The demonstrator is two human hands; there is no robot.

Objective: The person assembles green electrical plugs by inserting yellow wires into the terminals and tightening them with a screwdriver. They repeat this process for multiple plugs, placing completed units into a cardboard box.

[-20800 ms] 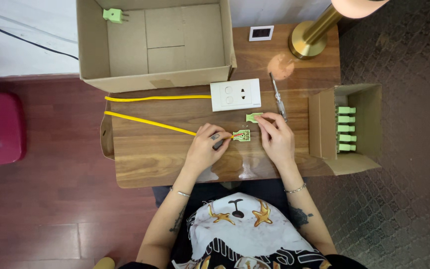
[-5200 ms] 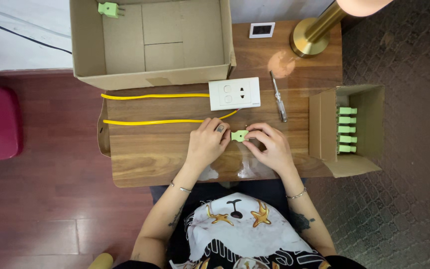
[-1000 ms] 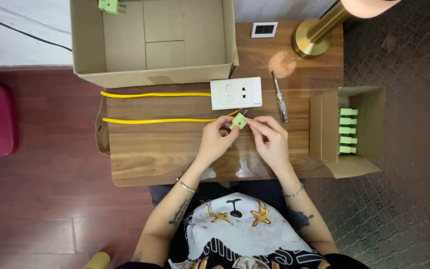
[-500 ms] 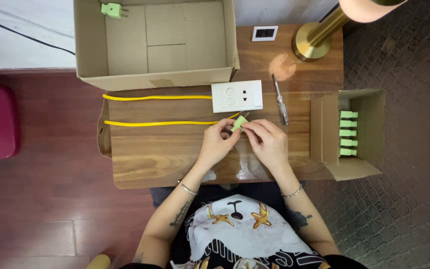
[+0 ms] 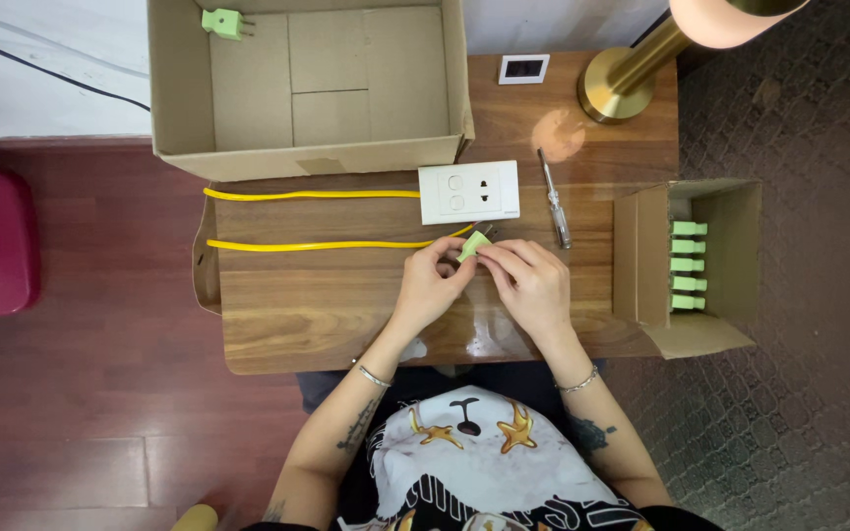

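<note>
Pinched plug between left hand and right hand (fingers closed on it), fitting yellow cable; next wanted screwdriver.

Small pale-green plastic plug, tilted, metal prongs pointing up-right, held just above the worktop. Thin yellow cable runs left from it, lying straight along the wood.

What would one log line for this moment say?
left hand + right hand: both on green plug | yellow cable attached | screwdriver on table
</note>
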